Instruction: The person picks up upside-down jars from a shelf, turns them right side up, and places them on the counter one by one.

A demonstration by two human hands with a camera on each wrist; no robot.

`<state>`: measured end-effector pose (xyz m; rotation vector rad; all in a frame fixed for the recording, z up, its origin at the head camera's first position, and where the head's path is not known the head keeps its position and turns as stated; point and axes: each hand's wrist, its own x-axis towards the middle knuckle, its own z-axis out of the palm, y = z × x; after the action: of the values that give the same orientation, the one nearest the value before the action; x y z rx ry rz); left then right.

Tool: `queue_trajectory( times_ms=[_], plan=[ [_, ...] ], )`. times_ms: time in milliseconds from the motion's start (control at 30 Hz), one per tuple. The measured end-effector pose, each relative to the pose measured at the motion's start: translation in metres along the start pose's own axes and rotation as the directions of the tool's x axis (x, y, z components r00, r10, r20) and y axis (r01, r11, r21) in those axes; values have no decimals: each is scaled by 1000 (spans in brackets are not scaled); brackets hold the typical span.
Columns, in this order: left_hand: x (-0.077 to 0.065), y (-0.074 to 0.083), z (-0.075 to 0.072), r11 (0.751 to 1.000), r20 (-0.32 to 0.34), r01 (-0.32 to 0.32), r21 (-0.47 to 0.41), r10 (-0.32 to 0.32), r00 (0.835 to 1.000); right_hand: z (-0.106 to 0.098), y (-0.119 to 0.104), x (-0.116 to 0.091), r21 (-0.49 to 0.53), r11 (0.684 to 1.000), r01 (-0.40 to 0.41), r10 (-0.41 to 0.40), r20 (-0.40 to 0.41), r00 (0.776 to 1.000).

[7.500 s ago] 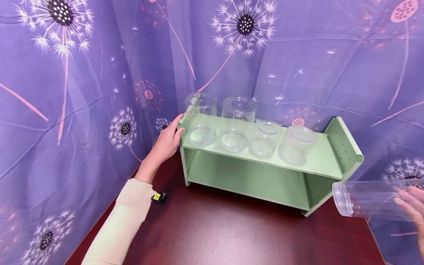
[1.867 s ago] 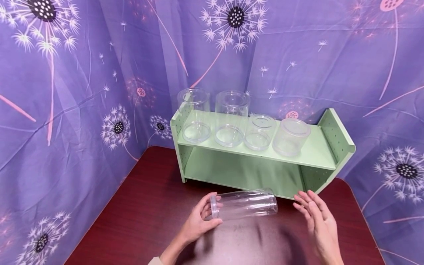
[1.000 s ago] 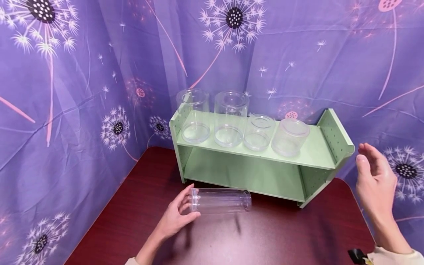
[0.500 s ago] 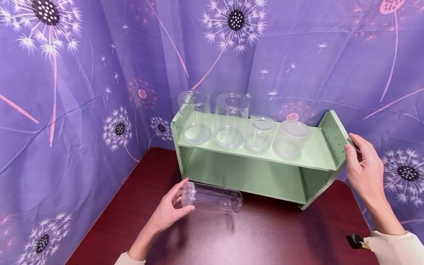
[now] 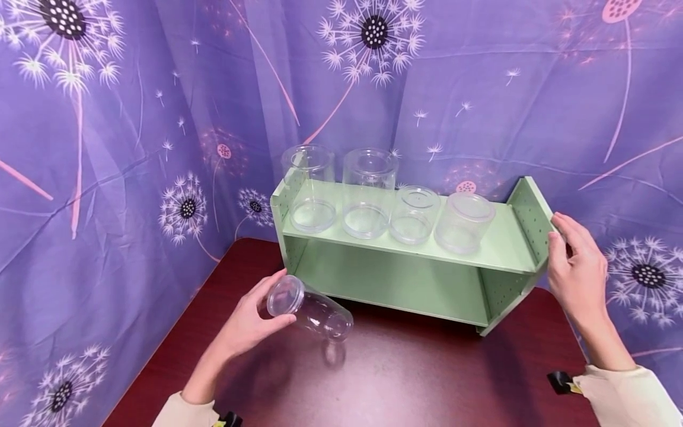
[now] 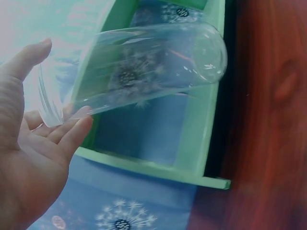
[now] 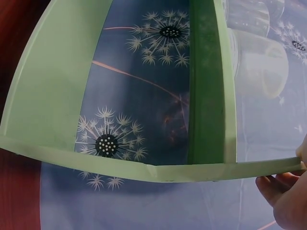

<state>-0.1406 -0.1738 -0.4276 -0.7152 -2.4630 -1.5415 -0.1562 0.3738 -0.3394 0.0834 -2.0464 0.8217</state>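
My left hand (image 5: 242,323) holds a tall clear plastic jar (image 5: 322,314) by its lid end, thumb on one side and fingers on the other. The jar is tilted, lid up towards the left and base low over the table to the right. In the left wrist view the clear jar (image 6: 144,67) overlaps the shelf behind it. My right hand (image 5: 578,267) grips the upper edge of the right side panel (image 5: 533,228) of a pale green two-tier shelf (image 5: 509,243). In the right wrist view, that hand (image 7: 292,201) pinches the panel's end.
Two tall clear jars (image 5: 312,190) (image 5: 370,193) and two short ones (image 5: 414,214) (image 5: 465,222) stand in a row on the upper tier. The lower tier (image 5: 389,279) is open at the front. A dark red table (image 5: 405,379) lies below; purple dandelion-print curtains (image 5: 469,136) surround it.
My right hand left the jar and moved right and up onto the shelf's side panel. My left hand, earlier on the shelf's left side, carried the jar left and tilted its lid end up.
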Motion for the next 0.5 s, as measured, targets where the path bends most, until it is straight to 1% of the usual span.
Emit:
queue_trajectory(
  times_ms=[100,200,333,500],
  plan=[
    [4,5,-9,998,-8,-2,60,2,1000,0,0,-1,-7,1000,1,-1,-6,1000],
    [9,11,-19,991,-14,1,133,1,1000,0,1,-1,-15,1000,7,-7,-4,1000],
    [15,17,-30,974,-17,-16,224,21,1000,1,2,-1,-17,1000,19,-19,-8,1000],
    [19,20,-43,952,-13,-42,304,48,999,2,1,-1,-14,999,30,-30,-17,999]
  ],
)
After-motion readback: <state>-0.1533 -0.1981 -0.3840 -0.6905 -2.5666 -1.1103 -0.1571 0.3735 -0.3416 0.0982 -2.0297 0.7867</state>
